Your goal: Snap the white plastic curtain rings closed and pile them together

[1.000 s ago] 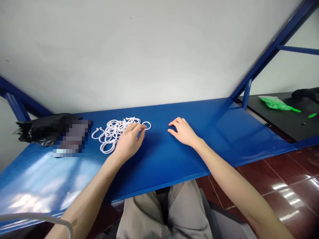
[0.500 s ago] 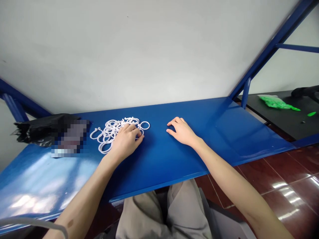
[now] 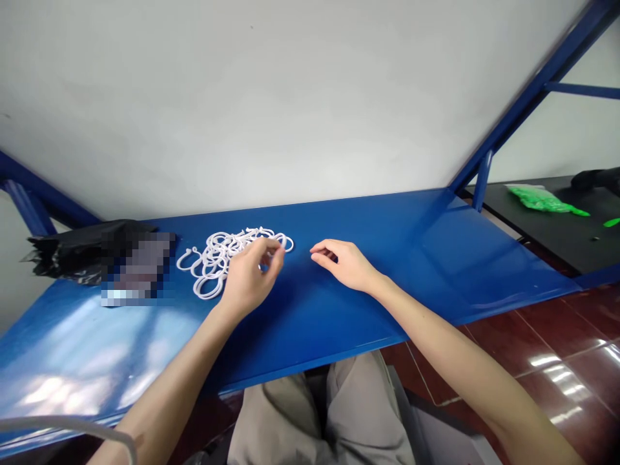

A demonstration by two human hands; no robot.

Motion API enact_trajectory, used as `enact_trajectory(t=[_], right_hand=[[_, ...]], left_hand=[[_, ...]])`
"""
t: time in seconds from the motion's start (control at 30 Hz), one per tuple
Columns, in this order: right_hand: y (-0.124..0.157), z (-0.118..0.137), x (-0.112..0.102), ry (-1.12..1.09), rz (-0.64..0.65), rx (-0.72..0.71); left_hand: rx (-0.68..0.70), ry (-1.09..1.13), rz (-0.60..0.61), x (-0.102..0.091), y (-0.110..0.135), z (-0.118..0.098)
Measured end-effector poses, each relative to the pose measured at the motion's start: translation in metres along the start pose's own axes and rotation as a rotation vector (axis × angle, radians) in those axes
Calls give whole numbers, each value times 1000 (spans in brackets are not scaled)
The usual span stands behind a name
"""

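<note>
A loose heap of thin white rings [image 3: 209,287], some with small knobbed ends, lies on the blue table at left of centre. My left hand [image 3: 252,274] is over the heap's right side, thumb and forefinger pinched together. A white ring [image 3: 290,243] shows right at those fingertips and appears to be in the pinch; the hand hides part of it. Across a short gap to the right, my right hand [image 3: 346,261] hovers above the tabletop with fingers curved. Its thumb and forefinger stay slightly apart, holding nothing visible.
A black plastic bag [image 3: 82,248] and a pixelated dark flat object [image 3: 140,265] lie on the left of the blue table [image 3: 310,336]. A white panel [image 3: 290,103] rises behind. Blue frame bars [image 3: 523,97] slant at the sides. A green-filled bag [image 3: 542,198] rests on a black table at right.
My left hand has lifted from the heap and turned, its thumb and forefinger coming together at a ring. My right hand has shifted left, toward it, its fingers curling closer together.
</note>
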State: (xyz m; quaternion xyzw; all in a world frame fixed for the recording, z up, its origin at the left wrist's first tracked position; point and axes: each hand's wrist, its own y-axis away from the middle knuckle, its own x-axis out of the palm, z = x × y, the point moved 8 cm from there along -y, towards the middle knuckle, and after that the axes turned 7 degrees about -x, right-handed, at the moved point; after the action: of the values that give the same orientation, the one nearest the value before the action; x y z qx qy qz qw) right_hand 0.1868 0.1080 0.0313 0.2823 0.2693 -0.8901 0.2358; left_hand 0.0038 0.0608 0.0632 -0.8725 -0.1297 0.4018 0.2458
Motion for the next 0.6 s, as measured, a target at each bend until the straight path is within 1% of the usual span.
enact_trajectory(t=[0.07,0.13,0.17,0.23,0.33,0.4,0.43,0.53,0.57,0.6], right_hand=[[0,1,0,-144,-39,43],[0,0,2,-256,-76,75],[0,-1,3,-293,-90,87],[0,-4,6,-326,-97,103],[1,-9,12,-352,-83,110],[1,-11,13,-363,-93,102],[1,-11,13,-362,-104,95],[2,-8,8,-347,-140,67],[2,-6,6,-345,-145,58],[2,-5,5,-343,-147,51]], left_hand=[[219,-51,60,10,6,-14],[381,-78,128,21,14,-24],[434,-85,155,25,18,-28],[495,-93,184,31,23,-32],[531,-89,193,36,27,-38],[507,-62,160,35,27,-39],[465,-37,122,32,25,-37],[237,39,-40,18,15,-22],[159,55,-61,16,12,-15],[92,69,-54,15,9,-10]])
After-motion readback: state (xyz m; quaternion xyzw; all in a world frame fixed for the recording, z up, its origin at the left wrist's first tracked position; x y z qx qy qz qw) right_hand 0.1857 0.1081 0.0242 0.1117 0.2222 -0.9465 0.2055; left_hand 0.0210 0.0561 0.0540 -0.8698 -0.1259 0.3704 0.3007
